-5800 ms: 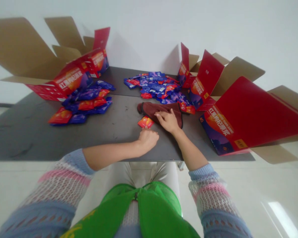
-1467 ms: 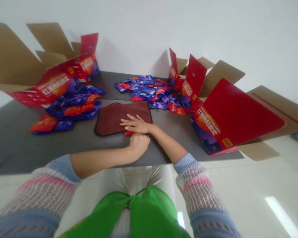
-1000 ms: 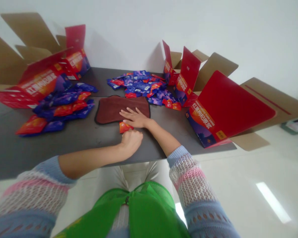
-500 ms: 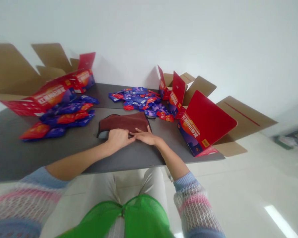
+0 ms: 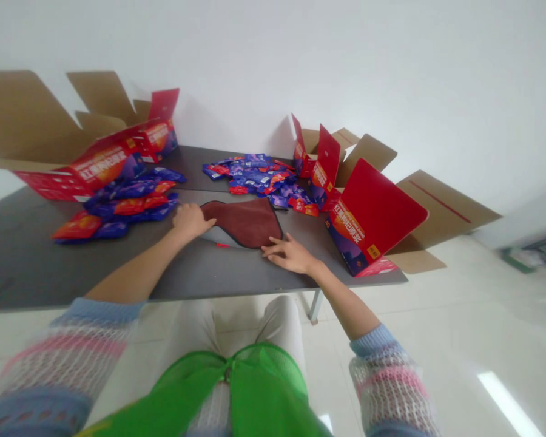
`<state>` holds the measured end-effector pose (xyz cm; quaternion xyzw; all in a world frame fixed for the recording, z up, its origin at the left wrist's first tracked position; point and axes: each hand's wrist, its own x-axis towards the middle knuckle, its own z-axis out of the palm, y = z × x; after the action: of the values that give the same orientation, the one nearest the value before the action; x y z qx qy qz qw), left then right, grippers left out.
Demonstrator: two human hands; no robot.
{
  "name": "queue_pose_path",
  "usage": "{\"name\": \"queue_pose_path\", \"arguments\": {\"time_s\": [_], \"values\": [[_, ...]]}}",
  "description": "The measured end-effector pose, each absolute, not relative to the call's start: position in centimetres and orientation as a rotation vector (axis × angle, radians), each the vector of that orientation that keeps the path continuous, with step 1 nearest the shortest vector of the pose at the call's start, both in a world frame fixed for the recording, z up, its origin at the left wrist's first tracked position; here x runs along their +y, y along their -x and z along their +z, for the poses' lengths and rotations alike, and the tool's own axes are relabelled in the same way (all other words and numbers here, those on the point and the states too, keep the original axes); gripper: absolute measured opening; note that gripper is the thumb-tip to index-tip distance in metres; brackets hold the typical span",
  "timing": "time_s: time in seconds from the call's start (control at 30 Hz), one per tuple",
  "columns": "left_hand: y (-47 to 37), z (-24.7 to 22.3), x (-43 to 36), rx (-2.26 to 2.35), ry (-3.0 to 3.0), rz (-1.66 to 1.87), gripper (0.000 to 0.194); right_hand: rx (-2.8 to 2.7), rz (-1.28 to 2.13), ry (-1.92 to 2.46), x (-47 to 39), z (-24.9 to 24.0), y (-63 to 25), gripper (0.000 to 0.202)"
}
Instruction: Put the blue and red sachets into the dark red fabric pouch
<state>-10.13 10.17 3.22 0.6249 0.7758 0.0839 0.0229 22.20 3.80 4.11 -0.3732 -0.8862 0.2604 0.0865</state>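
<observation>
A brown cloth (image 5: pixel 248 221) with dark edging lies partly folded on the grey table, a grey strip showing along its front left edge. My left hand (image 5: pixel 191 222) is closed on the cloth's left end, the fingers curled and the thumb pointing right. At the cloth's front right corner, my right hand (image 5: pixel 291 254) rests with its fingers apart, the tips touching the edge. Left of my left hand is a stack of blue and red sachets (image 5: pixel 131 203). Behind the cloth spreads a loose pile of similar sachets (image 5: pixel 259 179).
Open red cartons (image 5: pixel 102 170) with raised brown flaps stand at the back left. On the right, a row of red cartons (image 5: pixel 350 233) reaches to the front edge of the table (image 5: pixel 200 279). A white wall (image 5: pixel 246 67) rises behind.
My hands have moved apart, the left to the cloth's left end and the right to its front right corner. The cloth's folded front and left side have changed shape.
</observation>
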Motion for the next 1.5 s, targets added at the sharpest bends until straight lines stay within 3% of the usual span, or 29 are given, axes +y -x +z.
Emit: {"name": "queue_pose_path", "arguments": {"time_s": [0.07,0.23,0.37,0.47,0.53,0.63,0.73,0.8,0.93,1.0,1.13,1.2,1.27,1.4,1.5], "values": [[8.7,2.7,9.9,2.481,-1.895,0.251,0.066,-2.641,0.659,1.118,3.4,3.6,-21.5,0.027],[8.2,1.5,11.0,2.224,-1.867,0.325,0.040,-2.539,0.447,1.328,3.7,3.3,-19.4,0.033],[9.3,0.4,12.1,1.748,-1.876,0.870,0.026,-2.353,0.289,1.469,5.1,4.4,-17.2,0.061],[8.4,-0.1,11.9,1.237,-1.709,1.244,0.029,-2.286,0.196,1.512,6.2,4.9,-14.7,0.097],[7.5,-0.4,11.5,0.999,-1.623,1.301,0.034,-2.312,0.185,1.489,7.0,4.6,-12.9,0.110],[7.0,-0.4,11.2,1.021,-1.643,1.272,0.029,-2.346,0.276,1.453,8.6,3.7,-10.9,0.095],[7.6,0.5,10.6,1.422,-1.727,1.383,0.028,-2.188,0.344,1.552,10.2,3.3,-10.5,0.058],[7.6,1.4,9.5,1.746,-1.808,1.321,0.035,-2.042,0.296,1.604,11.0,3.8,-11.3,0.046],[4.9,2.6,5.3,1.980,-2.159,0.522,0.062,-1.783,0.181,1.645,11.5,5.7,-14.3,0.043],[2.8,2.7,3.0,1.971,-2.309,0.300,0.072,-1.695,0.169,1.634,11.2,6.3,-15.6,0.041],[1.0,2.8,1.3,2.024,-2.374,0.206,0.050,-1.643,0.184,1.550,10.3,6.4,-16.1,0.040],[2.0,3.0,2.3,2.039,-2.345,0.215,0.033,-1.646,0.202,1.537,9.7,6.0,-15.5,0.041],[3.9,3.1,4.3,1.997,-2.269,0.304,0.031,-1.665,0.237,1.535,9.0,5.5,-14.5,0.041],[7.4,2.5,8.6,1.709,-1.760,0.811,0.012,-1.777,0.318,1.506,7.2,4.4,-12.6,0.044],[7.7,1.1,10.3,1.371,-1.131,1.133,0.010,-1.910,0.332,1.399,6.1,3.6,-11.6,0.048]]}}
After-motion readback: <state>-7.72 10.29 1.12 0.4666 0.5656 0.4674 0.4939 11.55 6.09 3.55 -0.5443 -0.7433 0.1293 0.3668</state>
